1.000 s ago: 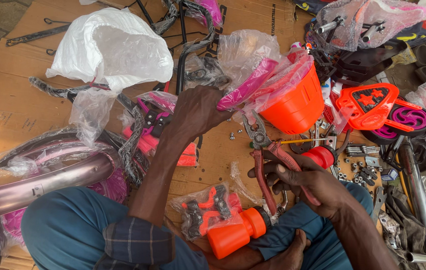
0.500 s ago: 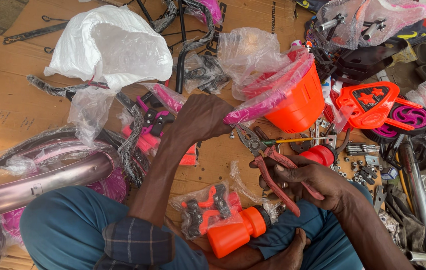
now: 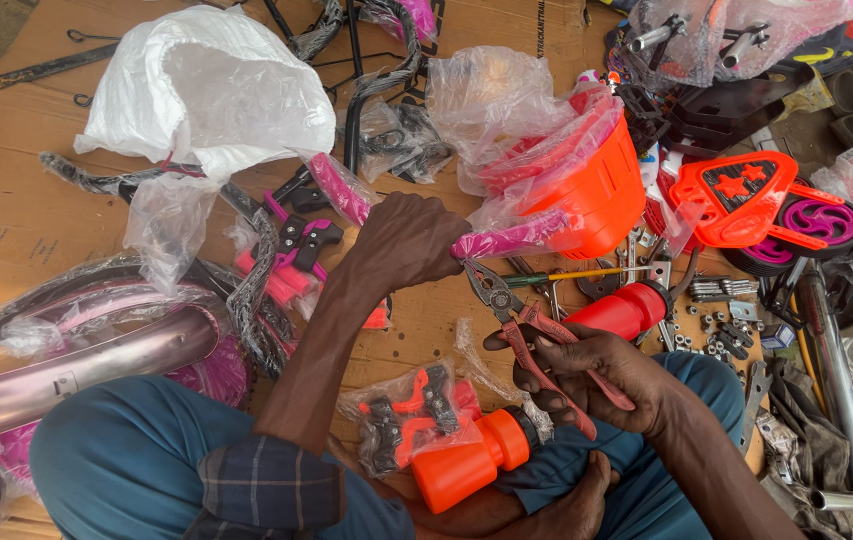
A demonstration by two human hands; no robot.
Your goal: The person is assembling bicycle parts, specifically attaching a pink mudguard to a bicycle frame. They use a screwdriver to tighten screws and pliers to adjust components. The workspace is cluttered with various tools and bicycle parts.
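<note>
Your left hand (image 3: 407, 240) stays closed on the pink wrapped part (image 3: 517, 240) | right hand (image 3: 597, 375) grips pliers (image 3: 522, 325), now raised, open-mouthed, to the wrapping.

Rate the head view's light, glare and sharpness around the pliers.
Head view: even daylight, soft shadows; pliers in the right hand are sharp; left hand sharp too; glare on the clear plastic wrap and the white bag; mild wide-angle bending at the edges.
</note>
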